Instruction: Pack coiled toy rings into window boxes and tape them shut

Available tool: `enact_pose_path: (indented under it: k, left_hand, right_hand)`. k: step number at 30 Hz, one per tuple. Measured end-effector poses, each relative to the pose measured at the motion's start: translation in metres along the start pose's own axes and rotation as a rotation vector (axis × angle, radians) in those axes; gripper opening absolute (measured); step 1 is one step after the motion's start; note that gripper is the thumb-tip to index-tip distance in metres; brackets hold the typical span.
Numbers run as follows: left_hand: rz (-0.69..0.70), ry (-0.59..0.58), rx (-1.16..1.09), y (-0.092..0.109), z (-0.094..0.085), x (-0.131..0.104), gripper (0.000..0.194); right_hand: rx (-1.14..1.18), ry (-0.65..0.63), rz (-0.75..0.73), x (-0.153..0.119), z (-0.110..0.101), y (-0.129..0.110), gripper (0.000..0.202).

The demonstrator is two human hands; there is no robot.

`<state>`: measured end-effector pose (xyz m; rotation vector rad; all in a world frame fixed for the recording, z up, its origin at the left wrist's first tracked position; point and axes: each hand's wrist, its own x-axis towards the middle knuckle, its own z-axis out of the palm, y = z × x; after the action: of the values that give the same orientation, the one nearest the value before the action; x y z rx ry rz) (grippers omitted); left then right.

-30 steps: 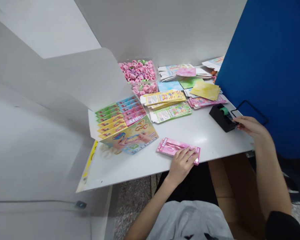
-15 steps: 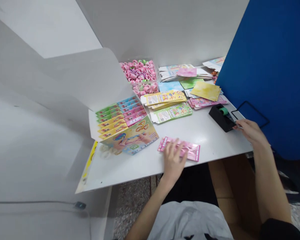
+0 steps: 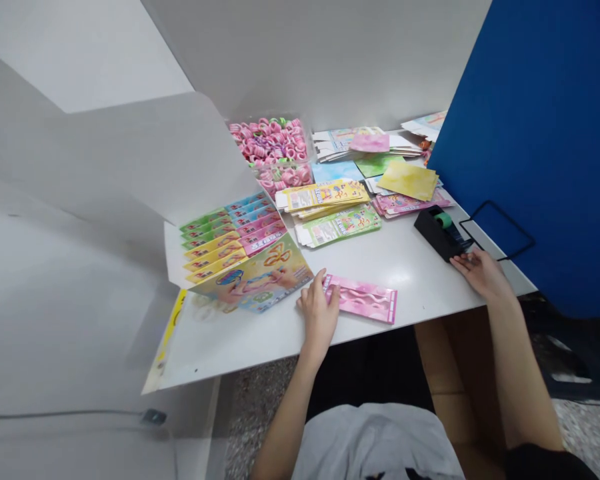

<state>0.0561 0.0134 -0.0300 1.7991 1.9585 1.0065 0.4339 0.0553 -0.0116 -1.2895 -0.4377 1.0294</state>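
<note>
A flat pink packet (image 3: pixel 367 302) lies near the front edge of the white table. My left hand (image 3: pixel 319 310) is closed around its left end, thumb and fingers on either side. At the right, my right hand (image 3: pixel 477 270) is beside the front end of the black tape dispenser (image 3: pixel 441 233), which carries a green roll. The fingers of that hand are bent together at the cutter end; whether a piece of tape is between them is too small to tell.
An open display box (image 3: pixel 253 280) with rows of colourful packets stands left. Behind are a clear bin of pink rings (image 3: pixel 275 143), yellow packets (image 3: pixel 330 195), green packets (image 3: pixel 343 225) and yellow cards (image 3: pixel 409 180). A blue partition (image 3: pixel 540 153) borders the right side.
My left hand has slid left from the packet's middle to its left end, uncovering its centre. My right hand has moved slightly left and down, closer to the dispenser's front.
</note>
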Motion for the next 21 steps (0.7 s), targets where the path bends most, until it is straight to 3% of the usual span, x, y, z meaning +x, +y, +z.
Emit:
enact_pose_path:
  k: [3,9,11,16,19,21]
  left_hand:
    - [0.023,-0.003,0.014,0.001,0.002,0.001,0.045]
    - [0.279,0.126,0.186,0.012,0.012,-0.008,0.042]
    - [0.437,0.055,0.170,0.020,0.012,-0.009,0.048]
    - [0.904,-0.322,0.150,0.044,0.016,-0.016,0.082]
    - [0.987,-0.374,0.234,0.055,0.028,-0.025,0.090]
    - [0.987,-0.364,0.275,0.060,0.035,-0.029,0.085]
  right_hand:
    - [0.002,-0.018,0.021,-0.002,0.000,0.000,0.031]
    - [-0.044,-0.072,0.031,0.000,0.003,-0.002,0.036]
    - [-0.059,-0.078,0.024,0.002,0.004,-0.002,0.038]
    - [-0.094,-0.089,0.018,0.003,0.005,-0.002,0.041]
    - [-0.111,-0.096,0.022,0.002,0.006,-0.002,0.042]
    - [-0.117,-0.099,0.023,0.000,0.006,-0.001,0.044]
